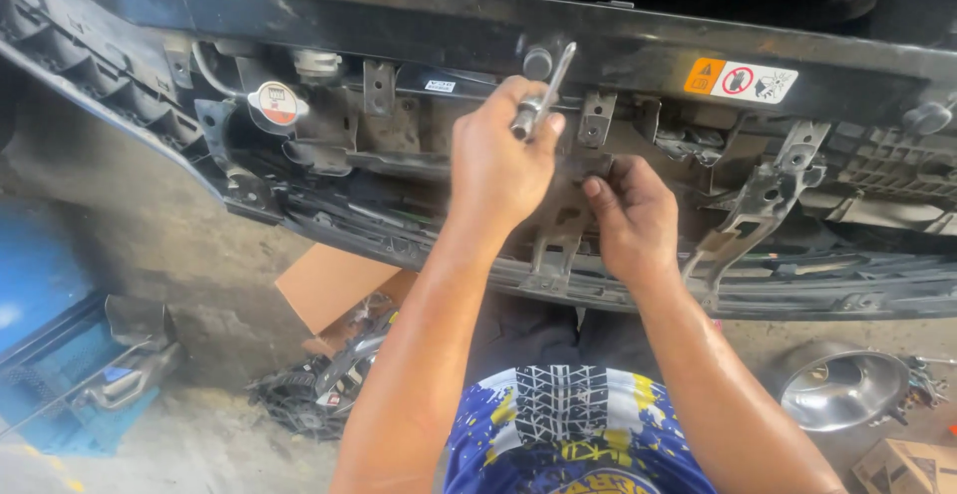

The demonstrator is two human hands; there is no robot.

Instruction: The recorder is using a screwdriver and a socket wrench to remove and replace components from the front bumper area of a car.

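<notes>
Left hand (pixel 495 160) fingers wrapped tight on metal wrench (pixel 541 95), stiff, slick; grip low on handle. Right hand (pixel 630 217) fingers curled, pinching bracket (pixel 595 120) just above them, rigid.

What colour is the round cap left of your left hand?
Silver with a red centre, on the radiator cap; seen in the head view.

Bright daylight; engine bay up top dark; slight edge blur.
</notes>
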